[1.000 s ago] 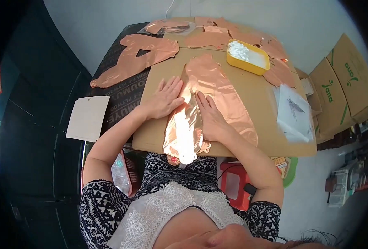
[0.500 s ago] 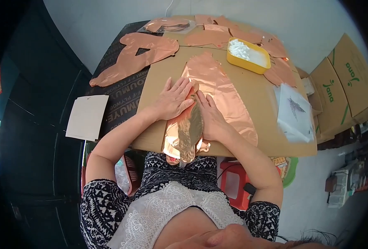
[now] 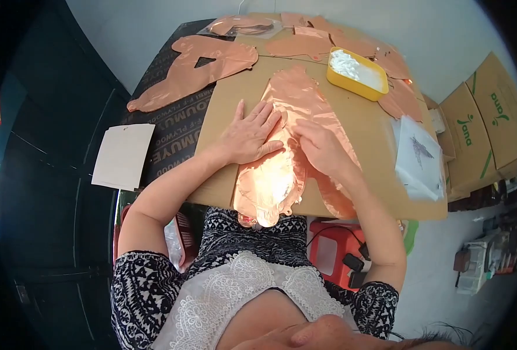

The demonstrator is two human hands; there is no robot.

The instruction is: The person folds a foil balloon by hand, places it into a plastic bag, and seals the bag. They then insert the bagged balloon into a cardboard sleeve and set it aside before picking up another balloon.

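A flat, rose-gold foil balloon (image 3: 305, 93) lies partly folded on the cardboard sheet in front of me. Its near end shines brightly and reaches past the table edge above my lap. My left hand (image 3: 251, 133) rests flat on the left part of the foil, fingers stretched out and thumb apart. On the right side, my right hand (image 3: 322, 149) is curled over the foil with its fingers bent together at the fold. The fingertips are partly hidden, and the foil runs on beneath this hand to the right.
Another foil balloon (image 3: 191, 73) with a cut-out lies at the left. A yellow container (image 3: 357, 87) holds white material. More foil pieces (image 3: 299, 45) are at the back. White card (image 3: 123, 156) sits left, a plastic bag (image 3: 419, 157) right, cartons (image 3: 474, 122) beyond the cardboard (image 3: 217, 122).
My right hand has lifted from lying along the foil's edge and curled higher up. The foil's near end has opened out wider and brighter. My left hand stays pressed flat.
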